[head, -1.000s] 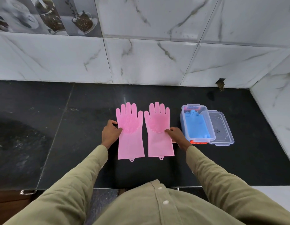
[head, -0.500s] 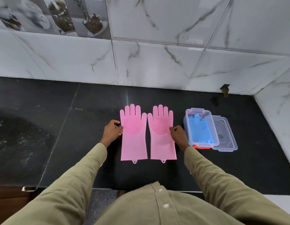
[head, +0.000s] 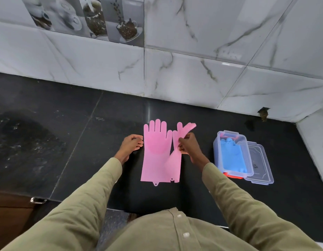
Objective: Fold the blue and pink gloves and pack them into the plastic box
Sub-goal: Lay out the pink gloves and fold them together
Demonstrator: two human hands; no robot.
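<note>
Two pink gloves lie side by side on the black counter. The left pink glove [head: 154,154] is flat, palm up. My right hand [head: 188,147] pinches the outer edge of the right pink glove [head: 175,160] and holds it lifted and turned leftward, so the glove stands partly on edge. My left hand [head: 130,144] rests with curled fingers on the counter at the left glove's edge. The clear plastic box [head: 215,151] stands to the right with the folded blue gloves [head: 233,156] inside.
The box's clear lid [head: 260,165] lies flat against its right side. Marble wall tiles [head: 175,73] rise behind the counter, and a side wall closes the right corner. The counter's front edge [head: 75,201] runs near my body.
My right hand has lifted the right pink glove's outer edge and swung it left toward the other glove. The camera view tilted slightly.
</note>
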